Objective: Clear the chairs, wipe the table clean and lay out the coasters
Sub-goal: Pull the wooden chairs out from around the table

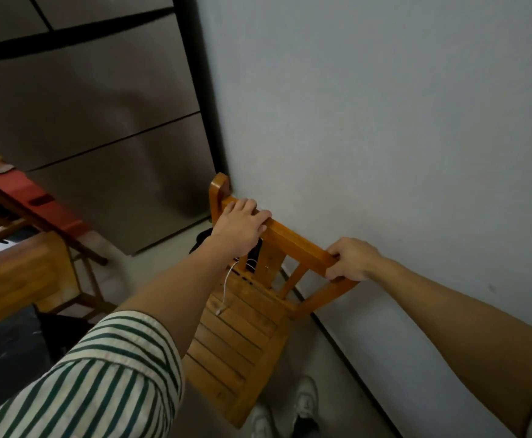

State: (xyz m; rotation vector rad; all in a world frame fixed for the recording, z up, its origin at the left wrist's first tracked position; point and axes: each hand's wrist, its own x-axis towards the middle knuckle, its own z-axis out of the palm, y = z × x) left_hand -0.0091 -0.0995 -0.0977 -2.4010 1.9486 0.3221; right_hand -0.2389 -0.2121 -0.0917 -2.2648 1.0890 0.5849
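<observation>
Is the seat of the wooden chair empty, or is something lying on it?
Not empty: a white cable lies on the chair seat, beside a dark item.

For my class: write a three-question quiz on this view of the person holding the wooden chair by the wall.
1. True or false: both hands grip the chair's top rail.
2. What lies on the chair seat?
A. white cable
B. coaster
C. cloth
3. What stands right behind the chair?

Key:
1. True: left hand and right hand both hold it.
2. A
3. The pale wall.
</observation>
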